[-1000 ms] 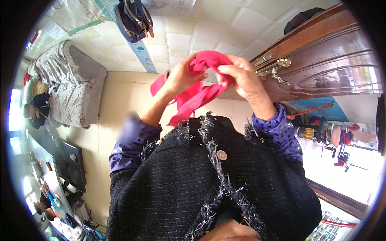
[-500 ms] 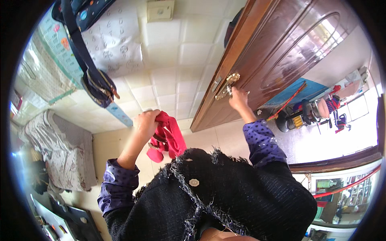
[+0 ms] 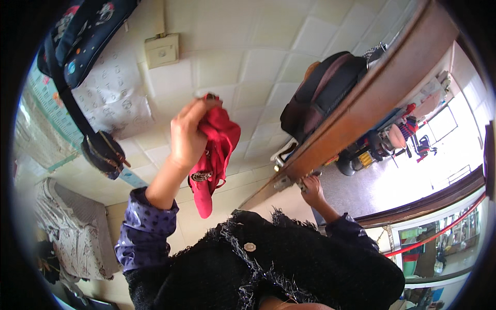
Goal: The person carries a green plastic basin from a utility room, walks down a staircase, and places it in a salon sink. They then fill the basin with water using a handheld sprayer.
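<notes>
My left hand [image 3: 189, 135] is raised in front of the tiled wall, its fingers closed round a bunched red cloth item [image 3: 223, 135]. The item hangs down in soft folds, with a small brown patterned part showing near its lower half; its exact kind is not clear. Off to the right, my right hand [image 3: 313, 192] grips the metal handle of a brown wooden door [image 3: 356, 119], low beside the door's edge. A second handle [image 3: 283, 156] sticks out on the door's other face.
Behind the door hangs a dark bag [image 3: 323, 90]. A navy patterned bag [image 3: 85, 46] with a strap hangs at upper left, near a wall switch [image 3: 161, 50]. A cloth-covered piece of furniture [image 3: 77, 227] stands at left. Glass-fronted shelving [image 3: 442, 243] is at lower right.
The door has swung toward me, uncovering the dark bag behind it. My right hand moved lower with the handle. My left hand rose with the red cloth item.
</notes>
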A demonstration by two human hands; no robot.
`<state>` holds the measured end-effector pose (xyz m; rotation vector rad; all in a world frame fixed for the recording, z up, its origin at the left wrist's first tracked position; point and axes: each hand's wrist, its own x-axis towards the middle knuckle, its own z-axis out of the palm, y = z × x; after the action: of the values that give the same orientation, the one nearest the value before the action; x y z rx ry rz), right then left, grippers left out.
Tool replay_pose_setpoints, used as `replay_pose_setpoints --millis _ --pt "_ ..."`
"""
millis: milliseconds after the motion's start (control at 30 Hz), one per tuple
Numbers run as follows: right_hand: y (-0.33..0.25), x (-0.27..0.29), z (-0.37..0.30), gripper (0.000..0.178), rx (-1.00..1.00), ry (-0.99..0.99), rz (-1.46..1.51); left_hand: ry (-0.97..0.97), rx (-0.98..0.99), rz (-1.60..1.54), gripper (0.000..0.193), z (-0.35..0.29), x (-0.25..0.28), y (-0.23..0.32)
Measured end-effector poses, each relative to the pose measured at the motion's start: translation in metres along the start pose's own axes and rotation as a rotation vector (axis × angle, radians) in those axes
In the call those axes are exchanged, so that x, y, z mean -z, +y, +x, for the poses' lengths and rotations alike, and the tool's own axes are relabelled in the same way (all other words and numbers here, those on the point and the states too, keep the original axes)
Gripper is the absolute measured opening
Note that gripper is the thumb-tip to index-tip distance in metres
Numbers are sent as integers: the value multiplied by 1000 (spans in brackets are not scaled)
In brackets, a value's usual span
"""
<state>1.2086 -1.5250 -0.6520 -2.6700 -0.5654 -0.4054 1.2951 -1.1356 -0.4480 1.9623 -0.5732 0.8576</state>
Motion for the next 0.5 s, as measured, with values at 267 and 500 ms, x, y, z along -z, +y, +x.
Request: replay_pose_setpoints --millis 267,500 --pt "69 -20 -91 29 -232 110 170 77 -354 -302 37 110 -139 33" --pt "54 -19 -97 26 -316 39 211 50 -229 -644 35 174 -223 84"
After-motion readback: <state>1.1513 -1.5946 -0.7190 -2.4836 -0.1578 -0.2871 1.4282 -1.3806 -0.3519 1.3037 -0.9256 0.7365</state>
